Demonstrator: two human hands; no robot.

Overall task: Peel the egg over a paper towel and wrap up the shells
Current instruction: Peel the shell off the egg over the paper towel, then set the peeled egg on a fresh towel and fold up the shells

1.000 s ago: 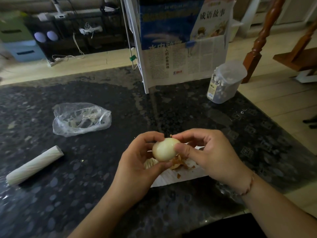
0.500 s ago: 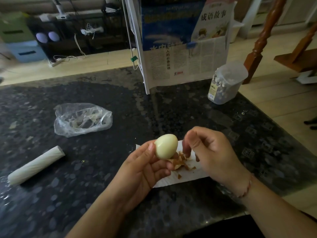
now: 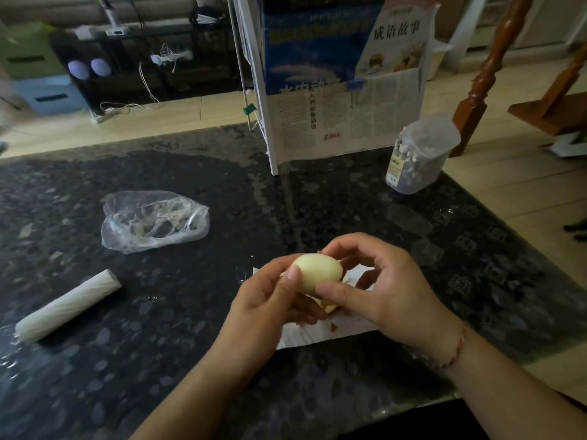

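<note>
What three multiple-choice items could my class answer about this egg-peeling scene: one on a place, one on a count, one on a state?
1. Where does the clear plastic bag lie?
A. On the left of the countertop
B. On the paper towel
C. On the floor

2. How many hands touch the egg?
A. None
B. One
C. Two

3. What state is the egg's visible surface in?
A. Fully brown-shelled
B. Peeled and pale
C. Sliced in half

Answers:
1 A: the plastic bag lies left of both hands, beyond the roll.
2 C: left hand and right hand both grip the egg.
3 B: smooth pale surface shows; brown shell bits lie on the paper towel.
</note>
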